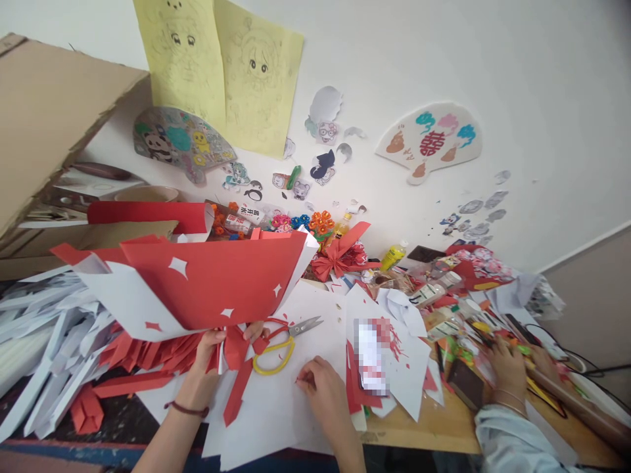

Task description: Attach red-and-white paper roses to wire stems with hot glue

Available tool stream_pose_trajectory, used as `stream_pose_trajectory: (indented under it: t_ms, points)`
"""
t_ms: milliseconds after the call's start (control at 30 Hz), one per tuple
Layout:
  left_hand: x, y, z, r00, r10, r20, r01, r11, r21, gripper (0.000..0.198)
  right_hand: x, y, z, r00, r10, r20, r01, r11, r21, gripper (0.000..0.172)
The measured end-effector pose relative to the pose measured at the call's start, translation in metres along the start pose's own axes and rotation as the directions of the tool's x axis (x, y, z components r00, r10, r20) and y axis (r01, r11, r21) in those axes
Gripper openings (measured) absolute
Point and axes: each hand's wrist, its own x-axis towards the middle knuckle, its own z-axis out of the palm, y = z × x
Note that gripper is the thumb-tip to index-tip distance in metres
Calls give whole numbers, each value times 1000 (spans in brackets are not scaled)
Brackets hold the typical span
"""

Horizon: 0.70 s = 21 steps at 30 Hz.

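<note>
My left hand (210, 358) is closed on the lower edge of a large sheet of red paper (217, 279) with small white cut-outs, held up above the table. My right hand (320, 391) rests on white paper (276, 407), fingers curled in a pinch around something small I cannot make out. Scissors (283, 341) with yellow handles lie between the two hands, blades pointing right. A narrow red paper strip (236, 391) hangs down below my left hand.
Heaps of red and white paper offcuts (73, 348) fill the left side. A red paper bow (340, 256), glue bottles (394, 255) and craft clutter crowd the back. Another person's hand (507, 368) works at the right. A cardboard box (44, 118) stands at the back left.
</note>
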Motion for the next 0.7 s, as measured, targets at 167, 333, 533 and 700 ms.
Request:
stream_pose_trajectory:
  t_ms: [167,333,533,700]
  points:
    - [-7,-3,2,999,-5,44,9,996,-91,26,0,-1,-4,1000,-19,18,19,1000,-17,23]
    - [-18,-2,8,999,-28,23,30,996,-88,28,2,-5,-6,998,-54,29,56,996,-71,23]
    - [-18,-1,12,998,-58,24,60,993,-97,28,1,-8,-6,996,-80,31,83,990,-113,21]
    - [-8,2,16,999,-35,35,38,996,-77,27,0,-3,-8,996,-79,28,79,997,5,16]
